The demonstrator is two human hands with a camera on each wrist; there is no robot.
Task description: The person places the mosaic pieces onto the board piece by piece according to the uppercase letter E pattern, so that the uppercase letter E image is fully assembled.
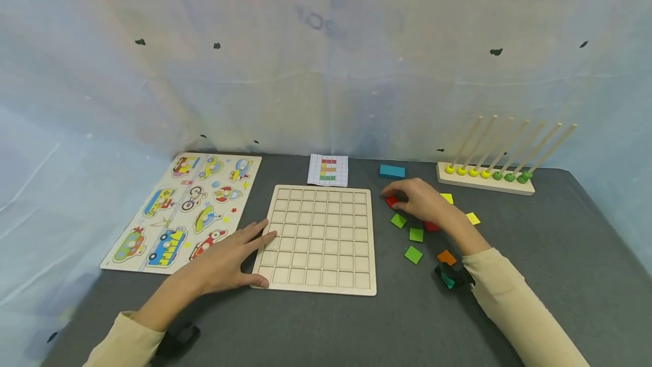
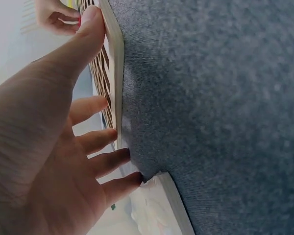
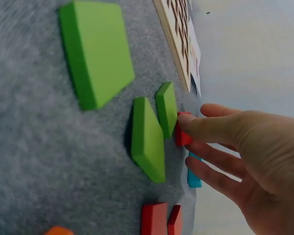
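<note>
Tan sleeves (image 1: 514,299) come nearest. The left hand (image 1: 231,259) lies loose and spread on the left edge of the grid board (image 1: 317,245). The right hand (image 1: 423,200) pinches a red square (image 1: 391,201) just right of the board. The square sits slantwise, part hidden, so I cannot tell its long way. The right wrist view shows thick sides on 3 green squares (image 3: 103,51); in the head view they look flat.

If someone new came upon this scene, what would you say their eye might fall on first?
Probably the pale wooden grid board at the middle of the dark table, the left hand touching its left edge. Next, the bright square tiles scattered to its right, where the right hand has thumb and fingers on a red tile. Then the bead rack, at the back right.
</note>
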